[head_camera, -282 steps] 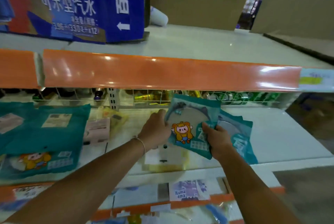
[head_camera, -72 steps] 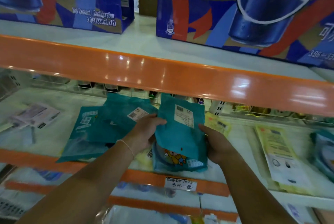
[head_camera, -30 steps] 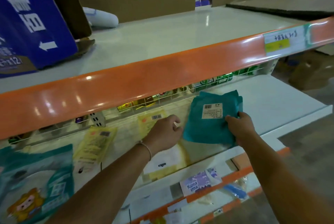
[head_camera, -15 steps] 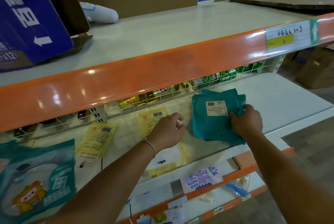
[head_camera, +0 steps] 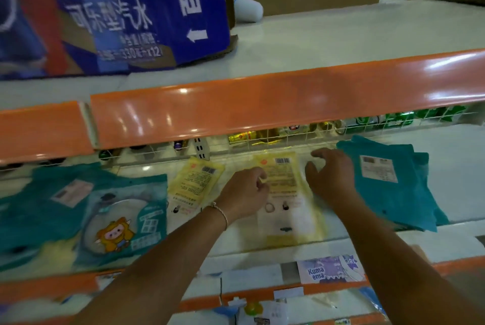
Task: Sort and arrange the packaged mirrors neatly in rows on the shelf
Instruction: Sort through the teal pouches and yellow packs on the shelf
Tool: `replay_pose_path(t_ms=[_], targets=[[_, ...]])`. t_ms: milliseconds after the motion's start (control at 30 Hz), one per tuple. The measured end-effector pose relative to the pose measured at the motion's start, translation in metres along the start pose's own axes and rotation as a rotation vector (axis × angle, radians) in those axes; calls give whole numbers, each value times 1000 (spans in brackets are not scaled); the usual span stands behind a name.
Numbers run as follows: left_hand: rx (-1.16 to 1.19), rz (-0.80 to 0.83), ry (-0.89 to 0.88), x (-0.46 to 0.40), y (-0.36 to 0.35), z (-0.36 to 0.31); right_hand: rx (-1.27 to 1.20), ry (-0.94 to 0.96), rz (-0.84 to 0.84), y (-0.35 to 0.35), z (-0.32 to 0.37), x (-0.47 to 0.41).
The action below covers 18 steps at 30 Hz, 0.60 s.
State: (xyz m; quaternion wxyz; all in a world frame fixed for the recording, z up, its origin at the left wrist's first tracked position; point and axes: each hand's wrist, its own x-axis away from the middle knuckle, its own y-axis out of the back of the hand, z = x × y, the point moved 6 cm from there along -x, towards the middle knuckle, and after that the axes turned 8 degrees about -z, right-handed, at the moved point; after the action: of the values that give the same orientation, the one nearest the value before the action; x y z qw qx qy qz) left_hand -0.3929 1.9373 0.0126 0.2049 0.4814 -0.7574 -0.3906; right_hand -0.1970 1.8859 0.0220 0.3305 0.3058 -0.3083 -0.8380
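At right of centre in the frame, a teal stack (head_camera: 393, 188) of mirror packs lies label side up on the white shelf (head_camera: 451, 156), free of both hands. Just left of it the right hand (head_camera: 332, 176) hovers with fingers spread and loosely bent, holding nothing. The left hand (head_camera: 245, 194), fingers curled, pinches the edge of a yellow pack (head_camera: 286, 198) at mid-frame; another yellow pack (head_camera: 195, 184) lies to its left. Teal packs (head_camera: 78, 214) overlap at lower left, one showing a cartoon animal. Above, an orange rail (head_camera: 262, 104) crosses the frame, with a blue carton (head_camera: 126, 14) at upper left.
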Motion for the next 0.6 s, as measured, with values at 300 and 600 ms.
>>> replay_pose_path(t_ms=[300, 600], targets=[[-232, -293, 149, 70, 121, 151, -92, 123, 201, -86, 121, 71], [-281, -367, 324, 120, 195, 255, -135, 22, 436, -172, 212, 145]])
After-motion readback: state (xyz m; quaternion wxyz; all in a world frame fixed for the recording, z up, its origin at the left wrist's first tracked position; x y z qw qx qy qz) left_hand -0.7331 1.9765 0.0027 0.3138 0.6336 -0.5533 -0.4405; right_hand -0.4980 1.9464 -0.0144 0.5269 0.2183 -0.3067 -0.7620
